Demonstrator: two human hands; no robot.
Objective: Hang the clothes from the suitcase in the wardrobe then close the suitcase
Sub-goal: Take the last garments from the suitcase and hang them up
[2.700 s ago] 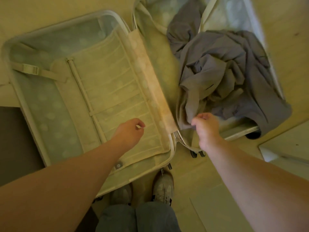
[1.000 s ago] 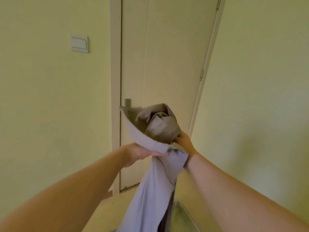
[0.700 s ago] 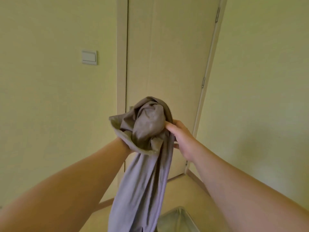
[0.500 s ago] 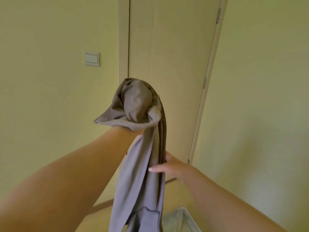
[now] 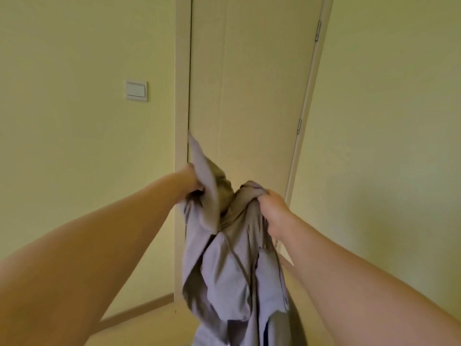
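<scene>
Gripping grey garment (image 5: 224, 270) with left hand (image 5: 192, 181), right hand (image 5: 272, 211).

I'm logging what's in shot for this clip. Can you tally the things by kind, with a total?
grey clothing bundle: 1
hands: 2, left hand and right hand, both gripping the bundle
door: 1
wall switch: 1
Total: 5

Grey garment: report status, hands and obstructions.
Left hand and right hand both grip the grey garment up top. Garment hangs bunched between them. Closed door ahead, no hanger in view.
</scene>
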